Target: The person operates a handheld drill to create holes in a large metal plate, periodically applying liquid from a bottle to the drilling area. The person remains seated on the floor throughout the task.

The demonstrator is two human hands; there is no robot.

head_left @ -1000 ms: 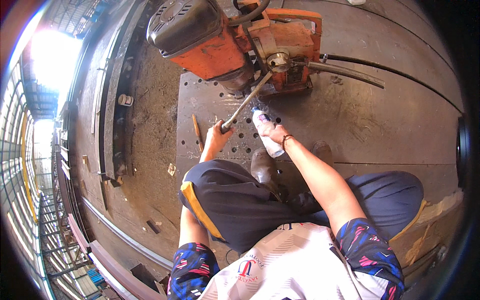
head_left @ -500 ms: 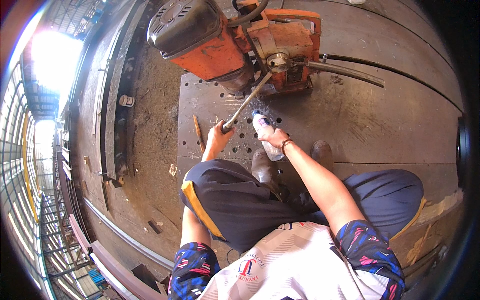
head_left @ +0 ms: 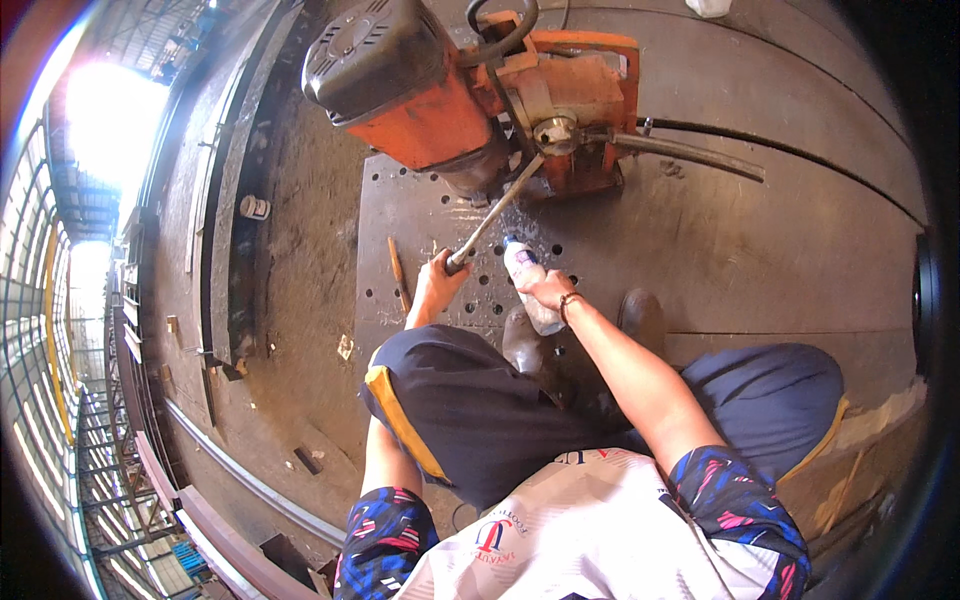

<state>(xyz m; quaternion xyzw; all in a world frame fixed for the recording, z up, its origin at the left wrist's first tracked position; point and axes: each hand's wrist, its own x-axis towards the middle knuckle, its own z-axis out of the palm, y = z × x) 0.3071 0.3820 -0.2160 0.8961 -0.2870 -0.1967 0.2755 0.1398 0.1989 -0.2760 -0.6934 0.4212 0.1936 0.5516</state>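
Note:
An orange magnetic drill (head_left: 425, 125) with a dark motor cover stands on a steel plate (head_left: 720, 260) drilled with several round holes. From its hub (head_left: 556, 134) a metal feed lever (head_left: 497, 212) slants down toward me. My left hand (head_left: 437, 284) is closed round the lever's dark end grip. In my right hand (head_left: 550, 290) is a clear plastic bottle (head_left: 522, 262) holding whitish liquid, tilted with its blue cap toward the drill. The cap is apart from the drill. Whitish splashes and shavings lie on the plate under the drill, whose cutting tip is hidden.
A second lever (head_left: 690, 155) juts right from the hub, and a black cable (head_left: 790, 160) runs behind it. On the left lie a thin rusty rod (head_left: 398, 272) and a white can (head_left: 255, 208) beside a long steel beam (head_left: 228, 230). My boots (head_left: 640, 318) are close below the bottle.
The bottle and my right hand have drawn slightly back toward me, away from the drill. My left hand stays on the lever, which has hardly moved. The view has shifted a little.

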